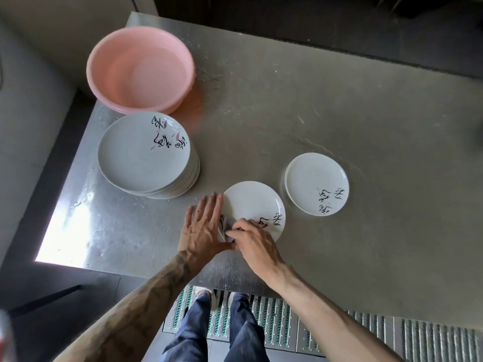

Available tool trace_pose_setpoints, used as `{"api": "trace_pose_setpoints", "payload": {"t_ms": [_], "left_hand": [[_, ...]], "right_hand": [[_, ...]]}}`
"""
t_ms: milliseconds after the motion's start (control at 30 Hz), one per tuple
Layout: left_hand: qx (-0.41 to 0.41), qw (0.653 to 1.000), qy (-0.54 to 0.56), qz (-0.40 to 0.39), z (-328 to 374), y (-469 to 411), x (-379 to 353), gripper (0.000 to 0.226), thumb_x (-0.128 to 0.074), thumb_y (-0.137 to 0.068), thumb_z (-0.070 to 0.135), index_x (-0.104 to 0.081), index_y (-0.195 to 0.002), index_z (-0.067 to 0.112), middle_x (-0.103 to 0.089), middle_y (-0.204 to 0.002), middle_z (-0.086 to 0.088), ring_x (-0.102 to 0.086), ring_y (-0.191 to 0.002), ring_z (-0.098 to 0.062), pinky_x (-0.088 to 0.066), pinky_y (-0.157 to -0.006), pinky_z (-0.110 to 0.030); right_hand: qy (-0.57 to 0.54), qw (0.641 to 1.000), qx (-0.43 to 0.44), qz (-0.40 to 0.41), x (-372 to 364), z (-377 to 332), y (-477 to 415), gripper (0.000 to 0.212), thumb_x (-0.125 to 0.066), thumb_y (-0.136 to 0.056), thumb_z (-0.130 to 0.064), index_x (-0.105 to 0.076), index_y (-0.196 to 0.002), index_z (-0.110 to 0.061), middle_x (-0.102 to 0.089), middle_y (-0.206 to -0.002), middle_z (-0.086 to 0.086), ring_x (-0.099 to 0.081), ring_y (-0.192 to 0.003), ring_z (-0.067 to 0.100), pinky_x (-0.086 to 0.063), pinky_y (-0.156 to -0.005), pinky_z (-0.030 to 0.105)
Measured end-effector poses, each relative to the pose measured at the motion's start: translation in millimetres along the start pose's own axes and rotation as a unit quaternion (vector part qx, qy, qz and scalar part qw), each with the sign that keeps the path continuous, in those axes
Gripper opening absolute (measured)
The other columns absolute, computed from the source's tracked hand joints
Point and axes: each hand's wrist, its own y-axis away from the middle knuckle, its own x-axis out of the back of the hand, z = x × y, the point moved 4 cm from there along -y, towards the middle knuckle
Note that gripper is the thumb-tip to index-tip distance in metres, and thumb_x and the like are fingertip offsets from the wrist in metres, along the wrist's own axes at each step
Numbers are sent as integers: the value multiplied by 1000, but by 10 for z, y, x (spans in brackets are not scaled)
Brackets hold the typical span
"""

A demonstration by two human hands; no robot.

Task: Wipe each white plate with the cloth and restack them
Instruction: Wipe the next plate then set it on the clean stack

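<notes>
Right now the right hand (252, 241) is pinching a small crumpled cloth (225, 229) with curled fingers, working it at the near left rim of a single white plate (251, 202) that is lying flat on the steel table (366, 126). The left hand (202, 226) is lying flat just beside it. Its fingers are straight and together, reaching along the plate's left edge, and it appears to be steadying the plate rather than gripping anything.

Most of the plate is lying ahead of both hands and slightly to the right. Being round, it is offering no long axis, so the wipe probably needs to be sweeping forward and rightward across the face. The right forearm is coming in at a slant from the lower right, wrist low, while the left is angling in from the lower left.

The short stack (316, 184) is sitting near the plate on the right, closer to the right hand. The tall stack (146, 155) is standing forward-left, nearer the left hand, just in front of a pink basin (141, 66).
</notes>
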Motion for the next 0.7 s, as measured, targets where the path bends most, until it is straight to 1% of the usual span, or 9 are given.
{"api": "trace_pose_setpoints", "payload": {"t_ms": [67, 133, 233, 333, 433, 500, 567, 633, 700], "left_hand": [[-1, 1000, 6, -2, 12, 9, -1, 147, -42, -56, 102, 12, -162, 17, 11, -171, -4, 5, -158, -25, -3, -128, -51], [1, 1000, 8, -2, 24, 10, -5, 148, -34, -54, 105, 14, -162, 16, 13, -170, -4, 7, -158, -24, -2, -128, -51], [-2, 1000, -2, -5, 10, 11, -8, 145, -39, -58, 102, 18, -161, 17, 15, -170, -4, 9, -158, -25, 0, -128, -50], [-9, 1000, 7, -4, 13, 23, 24, 145, -30, -53, 103, 14, -162, 17, 12, -170, -4, 6, -158, -26, -1, -128, -52], [-4, 1000, -1, -5, 39, 34, 38, 146, -30, -55, 104, 13, -162, 15, 11, -171, -6, 6, -158, -27, -1, -128, -52], [-3, 1000, -19, -9, 37, 27, 44, 144, -38, -59, 102, 18, -161, 17, 14, -171, -6, 8, -158, -26, 0, -128, -50], [-4, 1000, -23, -14, 27, 22, 53, 143, -47, -62, 98, 19, -160, 18, 14, -171, -5, 8, -158, -26, 0, -128, -50], [-3, 1000, -21, -8, 39, 28, 70, 143, -43, -61, 101, 19, -161, 18, 14, -170, -5, 7, -158, -26, 0, -128, -50], [0, 1000, -17, -6, 63, 35, 70, 144, -38, -59, 102, 17, -161, 17, 13, -170, -5, 6, -158, -26, -2, -128, -50]], "right_hand": [[9, 1000, -7, -6, 46, 141, 79, 27, -66, -94, -14, -75, -118, -21, -63, -114, -8, -56, -106, 11, -56, -89, 34], [14, 999, -43, 20, 85, 252, 101, 27, -64, -96, -15, -74, -120, -20, -62, -116, -8, -54, -106, 11, -56, -90, 31], [7, 999, -46, 18, 23, 130, 137, 30, -63, -97, -8, -72, -124, -19, -63, -117, -7, -56, -106, 12, -54, -92, 28], [7, 999, -49, 15, 42, 200, 228, 31, -64, -96, -6, -73, -122, -20, -63, -116, -9, -56, -105, 9, -56, -88, 27], [26, 995, -87, 48, 84, 282, 241, 29, -65, -95, -6, -75, -119, -19, -65, -114, -7, -58, -104, 12, -56, -87, 28], [14, 996, -72, 46, 33, 145, 223, 29, -64, -95, -4, -75, -119, -17, -67, -113, -4, -60, -104, 16, -55, -89, 32], [6, 998, -55, 29, 9, 104, 232, 29, -63, -96, -6, -74, -120, -18, -66, -114, -5, -61, -103, 15, -56, -89, 32], [10, 997, -71, 29, 56, 200, 241, 27, -61, -97, -8, -74, -119, -18, -65, -114, -6, -59, -102, 11, -56, -89, 31], [17, 995, -90, 51, 75, 275, 241, 28, -61, -97, -6, -75, -118, -17, -65, -114, -6, -58, -103, 14, -53, -92, 34]]}}
